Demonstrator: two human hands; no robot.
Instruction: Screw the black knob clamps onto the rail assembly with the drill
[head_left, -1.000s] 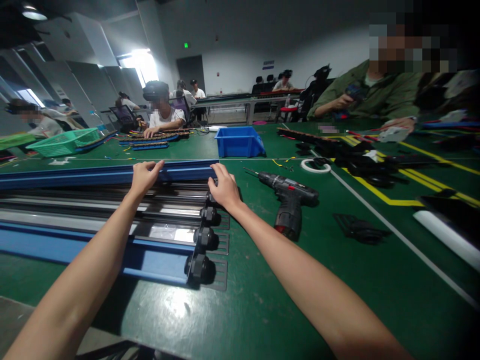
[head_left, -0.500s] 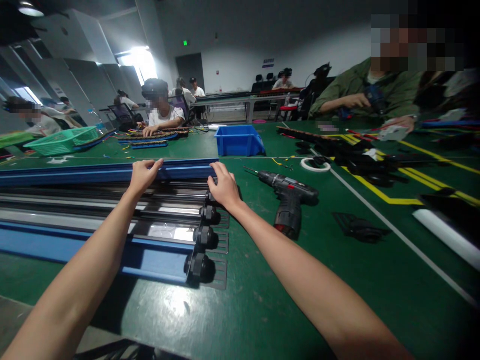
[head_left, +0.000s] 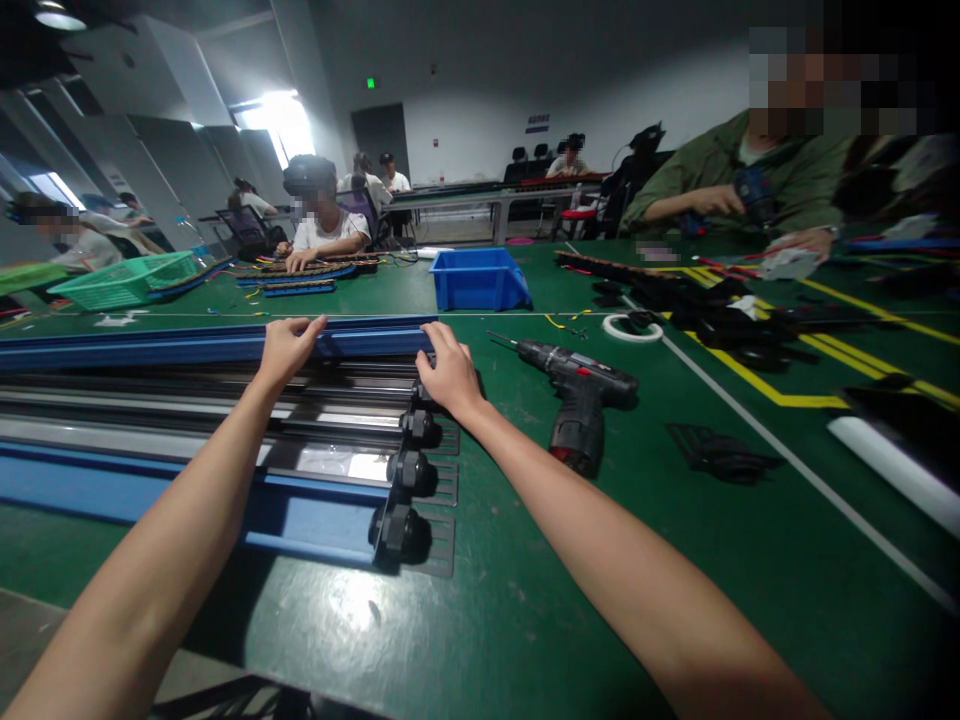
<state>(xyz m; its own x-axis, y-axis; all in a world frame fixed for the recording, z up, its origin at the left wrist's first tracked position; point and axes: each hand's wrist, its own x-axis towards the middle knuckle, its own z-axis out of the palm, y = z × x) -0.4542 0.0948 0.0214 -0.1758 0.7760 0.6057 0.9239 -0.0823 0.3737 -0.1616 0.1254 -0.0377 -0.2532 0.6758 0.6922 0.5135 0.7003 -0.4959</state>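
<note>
My left hand (head_left: pixel 289 348) is closed over the far long blue rail (head_left: pixel 367 342), its thumb along the top and the other fingers mostly hidden behind. At that rail's right end, my right hand (head_left: pixel 450 370) grips it with bent fingers. Nearer me lie dark and silvery rails (head_left: pixel 330 462) side by side, then another blue rail (head_left: pixel 315 518). Black ribbed end fittings (head_left: pixel 403 532) like cable glands, with slotted metal plates (head_left: pixel 442 545), sit at their right ends. My left forearm hides part of the rails.
A cordless drill (head_left: pixel 577 390) lies right of my right hand. Behind stand a blue bin (head_left: pixel 480 280) and a green basket (head_left: pixel 124 280). A white ring (head_left: pixel 631 328) and a dark slotted part (head_left: pixel 720 455) lie rightward. A co-worker (head_left: pixel 739 180) holds another drill across the green table (head_left: pixel 510 600).
</note>
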